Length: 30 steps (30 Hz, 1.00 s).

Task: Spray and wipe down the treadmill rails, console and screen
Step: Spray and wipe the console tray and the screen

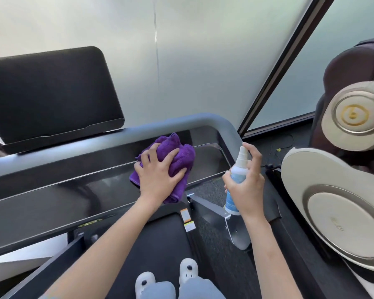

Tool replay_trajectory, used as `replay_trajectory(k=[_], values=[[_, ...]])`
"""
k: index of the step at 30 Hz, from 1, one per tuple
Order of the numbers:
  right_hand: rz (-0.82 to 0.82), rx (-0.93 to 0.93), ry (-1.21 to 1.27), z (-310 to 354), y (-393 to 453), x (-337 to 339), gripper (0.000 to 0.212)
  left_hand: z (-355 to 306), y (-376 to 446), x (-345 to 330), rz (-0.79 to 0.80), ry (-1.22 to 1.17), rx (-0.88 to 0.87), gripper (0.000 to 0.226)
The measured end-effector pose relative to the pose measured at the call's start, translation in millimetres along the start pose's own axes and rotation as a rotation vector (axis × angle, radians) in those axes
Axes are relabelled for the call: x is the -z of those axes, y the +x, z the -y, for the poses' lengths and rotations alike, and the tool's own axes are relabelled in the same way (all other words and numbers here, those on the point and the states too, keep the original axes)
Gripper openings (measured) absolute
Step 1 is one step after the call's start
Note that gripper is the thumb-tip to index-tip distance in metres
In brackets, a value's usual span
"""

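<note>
My left hand (158, 171) presses a bunched purple cloth (179, 156) flat on the glossy black console (73, 190) of the treadmill, toward its right end. My right hand (246, 184) grips a white spray bottle (235, 180) with a pale blue label, upright, forefinger on the nozzle top, just off the console's right edge. The grey rail (117, 134) curves along the far side of the console and bends down at the right corner. The dark screen (52, 93) stands tilted at the upper left, beyond the rail.
I stand on the black treadmill belt (160, 244) in white shoes. A dark massage chair (343, 137) with cream round panels fills the right side. Frosted glass (181, 50) with a dark frame runs behind the treadmill. A thin cable lies on the floor at right.
</note>
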State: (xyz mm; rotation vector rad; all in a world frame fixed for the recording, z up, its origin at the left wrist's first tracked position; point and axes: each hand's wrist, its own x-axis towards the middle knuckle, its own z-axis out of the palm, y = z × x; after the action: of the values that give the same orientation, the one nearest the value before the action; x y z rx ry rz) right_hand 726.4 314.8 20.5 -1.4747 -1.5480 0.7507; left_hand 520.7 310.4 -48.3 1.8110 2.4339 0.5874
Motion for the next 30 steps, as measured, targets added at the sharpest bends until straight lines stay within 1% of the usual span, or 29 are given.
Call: replay_trajectory(k=[2, 4, 6, 8, 10, 14, 17, 21, 23, 25, 27, 28, 30], values=[[0.001, -0.004, -0.005, -2.0, 1.2, 0.0, 0.068, -22.0, 5.0, -5.5, 0.029, 0.074, 0.034, 0.057], [0.004, -0.024, -0.005, -2.8, 2.2, 1.1, 0.068, -52.2, 14.7, -15.3, 0.069, 0.108, -0.001, 0.059], [0.002, -0.027, -0.014, -3.3, 3.4, 5.1, 0.068, -82.1, 23.2, -27.4, 0.111, 0.103, -0.049, 0.061], [-0.022, -0.023, -0.030, -4.9, 4.0, 10.7, 0.068, -103.3, 30.0, -35.1, 0.145, 0.080, -0.030, 0.061], [-0.052, -0.026, -0.035, -5.6, 2.8, 16.1, 0.069, -107.5, 30.2, -36.6, 0.146, 0.055, -0.018, 0.060], [-0.044, -0.022, -0.055, -5.2, -0.7, 16.6, 0.068, -69.6, 22.1, -22.2, 0.121, 0.011, -0.097, 0.057], [0.000, -0.014, -0.027, 2.6, 1.0, 6.8, 0.068, -19.5, 10.7, -2.8, 0.069, 0.008, -0.055, 0.052], [0.050, 0.038, 0.005, 14.7, 1.2, -12.4, 0.068, 54.0, -12.2, 27.0, -0.035, 0.017, 0.086, 0.048], [0.071, 0.058, 0.018, 20.3, 0.4, -22.6, 0.067, 90.1, -27.3, 39.6, -0.108, 0.034, 0.195, 0.048], [0.087, 0.073, 0.035, 24.4, -1.7, -31.1, 0.067, 115.2, -39.3, 47.1, -0.149, 0.068, 0.311, 0.051], [0.104, 0.076, 0.042, 26.5, -4.1, -36.9, 0.067, 117.1, -40.6, 45.8, -0.152, 0.108, 0.390, 0.054], [0.109, 0.076, 0.040, 26.5, -5.3, -38.6, 0.067, 109.3, -36.7, 42.6, -0.146, 0.134, 0.401, 0.054], [0.115, 0.070, 0.038, 24.7, -7.2, -39.5, 0.067, 81.8, -22.1, 33.3, -0.127, 0.161, 0.355, 0.055]])
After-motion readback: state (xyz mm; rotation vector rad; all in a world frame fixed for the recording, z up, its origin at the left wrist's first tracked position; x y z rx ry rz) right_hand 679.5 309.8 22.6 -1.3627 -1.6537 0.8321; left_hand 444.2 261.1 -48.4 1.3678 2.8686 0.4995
